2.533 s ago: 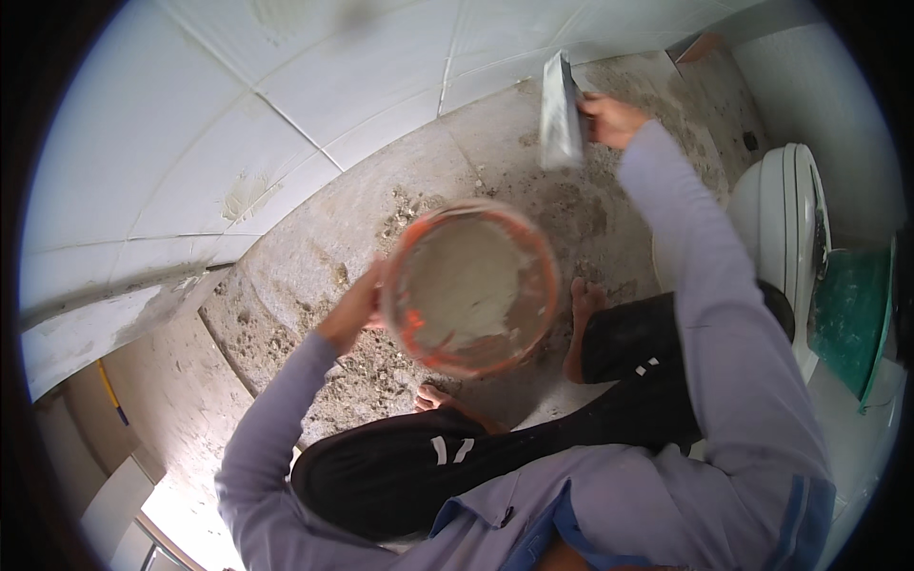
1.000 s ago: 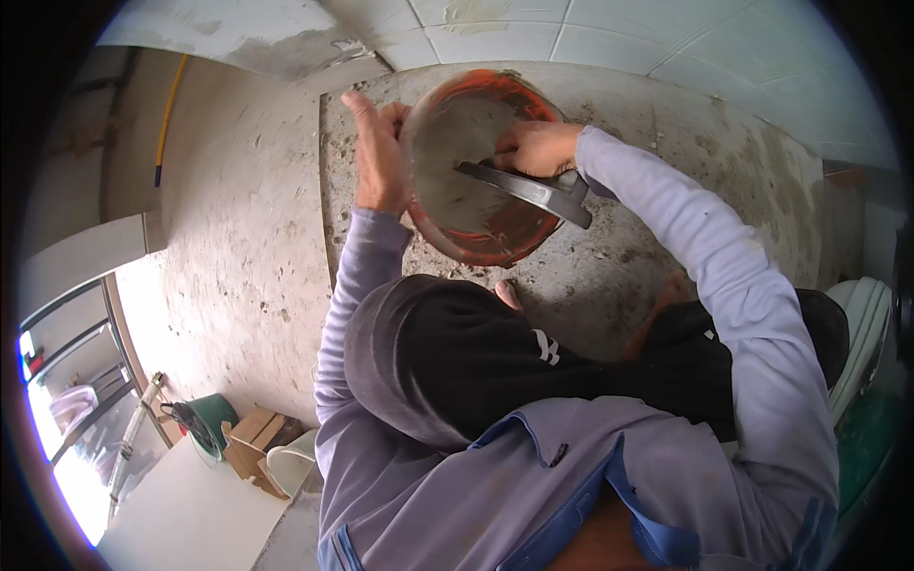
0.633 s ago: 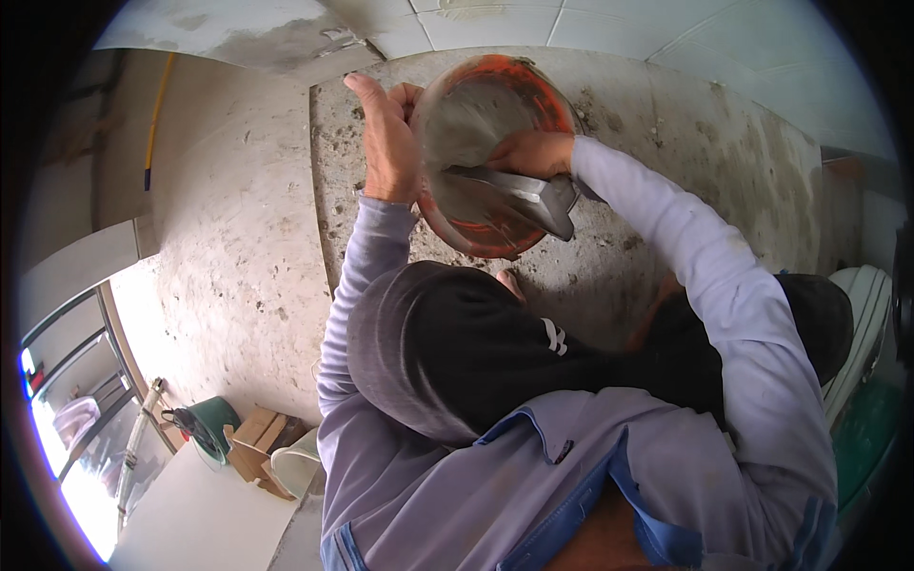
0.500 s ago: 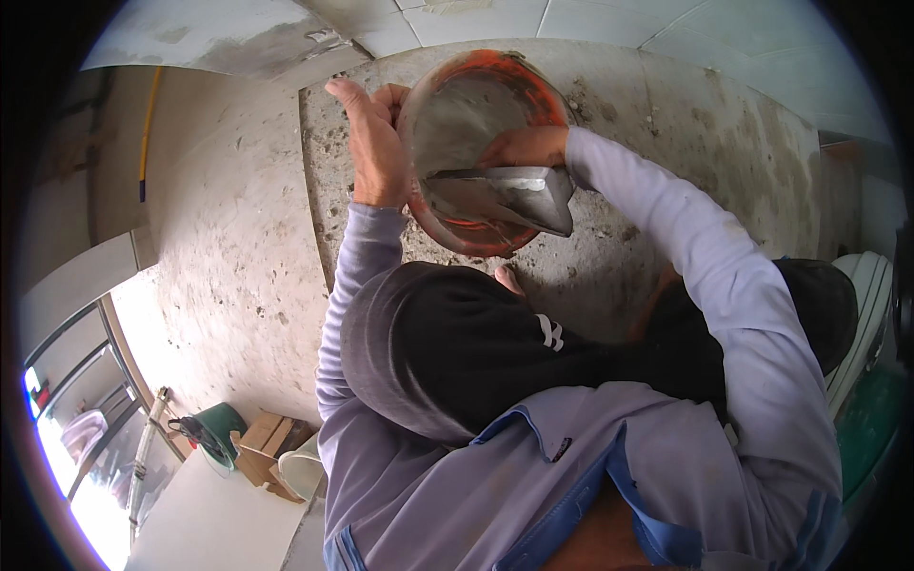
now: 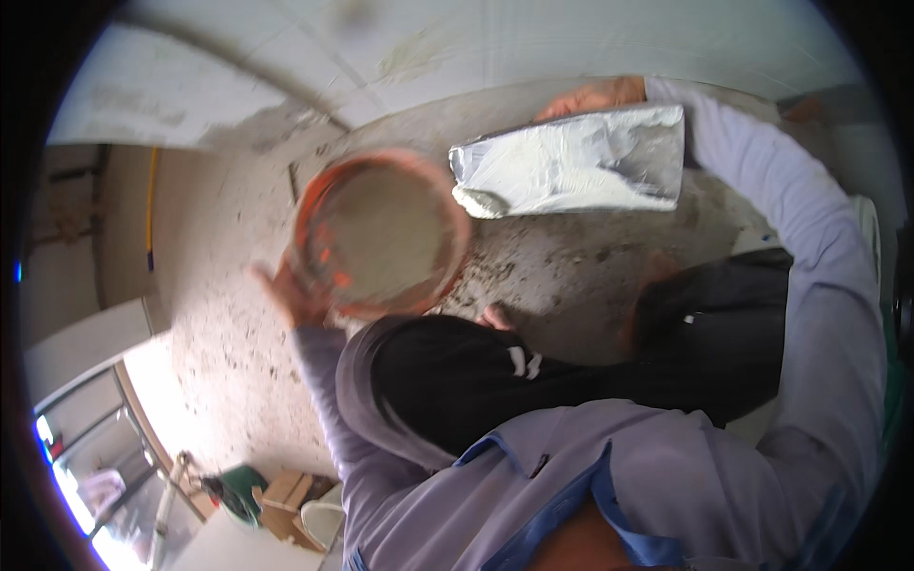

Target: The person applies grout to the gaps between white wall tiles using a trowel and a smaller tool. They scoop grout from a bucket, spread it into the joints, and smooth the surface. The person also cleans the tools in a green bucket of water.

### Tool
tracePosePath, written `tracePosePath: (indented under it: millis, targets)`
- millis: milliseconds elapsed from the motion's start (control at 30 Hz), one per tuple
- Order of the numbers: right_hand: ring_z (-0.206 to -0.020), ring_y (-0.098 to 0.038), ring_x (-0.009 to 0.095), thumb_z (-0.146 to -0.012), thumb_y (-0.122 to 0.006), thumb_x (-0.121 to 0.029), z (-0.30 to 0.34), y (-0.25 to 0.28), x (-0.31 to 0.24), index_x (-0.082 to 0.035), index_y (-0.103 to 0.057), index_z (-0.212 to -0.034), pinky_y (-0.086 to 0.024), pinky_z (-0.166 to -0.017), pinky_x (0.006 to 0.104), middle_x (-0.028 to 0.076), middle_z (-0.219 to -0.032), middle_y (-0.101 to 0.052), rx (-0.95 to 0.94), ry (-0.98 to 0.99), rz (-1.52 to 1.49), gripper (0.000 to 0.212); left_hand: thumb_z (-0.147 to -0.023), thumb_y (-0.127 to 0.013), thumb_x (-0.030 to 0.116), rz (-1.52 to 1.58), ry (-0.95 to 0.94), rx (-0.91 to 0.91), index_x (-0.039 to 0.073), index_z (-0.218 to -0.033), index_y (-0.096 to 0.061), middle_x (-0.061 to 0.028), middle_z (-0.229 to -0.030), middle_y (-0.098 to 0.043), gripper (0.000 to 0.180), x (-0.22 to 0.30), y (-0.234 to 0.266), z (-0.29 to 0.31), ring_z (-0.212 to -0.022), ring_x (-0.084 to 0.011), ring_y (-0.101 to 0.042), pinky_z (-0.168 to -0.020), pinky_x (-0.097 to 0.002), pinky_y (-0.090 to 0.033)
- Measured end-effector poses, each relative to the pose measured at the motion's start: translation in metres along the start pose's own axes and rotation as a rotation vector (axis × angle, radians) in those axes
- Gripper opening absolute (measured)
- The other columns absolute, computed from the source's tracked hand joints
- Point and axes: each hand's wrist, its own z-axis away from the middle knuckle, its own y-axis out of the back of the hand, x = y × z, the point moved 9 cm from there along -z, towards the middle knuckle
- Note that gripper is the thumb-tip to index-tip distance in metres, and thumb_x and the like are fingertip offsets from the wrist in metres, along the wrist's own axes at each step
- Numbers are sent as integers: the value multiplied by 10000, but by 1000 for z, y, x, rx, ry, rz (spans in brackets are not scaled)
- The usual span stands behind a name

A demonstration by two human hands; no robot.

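My left hand (image 5: 297,297), smeared by motion, is at the left side of an orange bucket (image 5: 459,233); its fingers seem to grip the rim while the thumb points away. Grey wet mortar (image 5: 388,228) lies inside the bucket. To the right, my right hand (image 5: 595,97) is closed on a plastering trowel (image 5: 652,152), and its fingers are partly hidden behind the blade. The broad metal blade faces up, coated with pale, wet paste, with a thicker lump at its left end. Trowel and bucket stand close together, the trowel raised above the floor.
A tiled wall (image 5: 533,48) rises just beyond the bucket and trowel. Crumbs of dried mortar dot the floor (image 5: 224,314). A cardboard box (image 5: 290,504) and a dark green bucket (image 5: 243,490) stand at lower left. My bare foot (image 5: 495,317) is close to the orange bucket.
The trowel has come up out of the bucket and moved right, its blade now covered with paste. The bucket and my left hand have shifted left and nearer to me.
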Motion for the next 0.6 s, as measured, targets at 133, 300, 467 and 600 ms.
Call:
tracePosePath:
  millis: [133, 300, 467, 600]
  targets:
    - [-1061, -616, 213, -910, -615, -219, 118, 29, -24, 23, -498, -1268, -535, -891, 353, 151, -1189, -608, 88, 78, -52, 447, -889, -227, 715, 159, 68, 113, 12, -1358, -429, -176, -1376, -447, 869, 13, 83, 17, -1229, -346, -441, -1027, -525, -348]
    - [-1006, -636, 197, -929, -542, -154, 196, 104, 44, 12, -477, -1315, -534, -868, 316, 128, -1170, -626, 691, 611, -30, 425, -901, -253, 689, 118, 53, 392, 37, -1367, -423, -157, -1385, -437, 819, 18, 171, 61, -1237, -334, -434, -1041, -505, -326]
    - [-1069, -582, 173, -950, -516, -112, 214, 164, 126, -12, -462, -1317, -469, -950, 324, 76, -1190, -592, 975, 1172, -513, 385, -914, -278, 663, -76, 11, 682, 61, -1376, -416, -139, -1395, -428, 771, 34, 207, 88, -1246, -322, -427, -1056, -485, -303]
    - [-1080, -552, 175, -957, -518, -97, 217, 205, 132, -47, -440, -1304, -469, -957, 377, 57, -1159, -562, 1224, 1276, -592, 360, -924, -298, 642, -310, -106, 880, 81, -1383, -411, -124, -1402, -420, 734, 87, 209, 122, -1253, -313, -422, -1067, -469, -285]
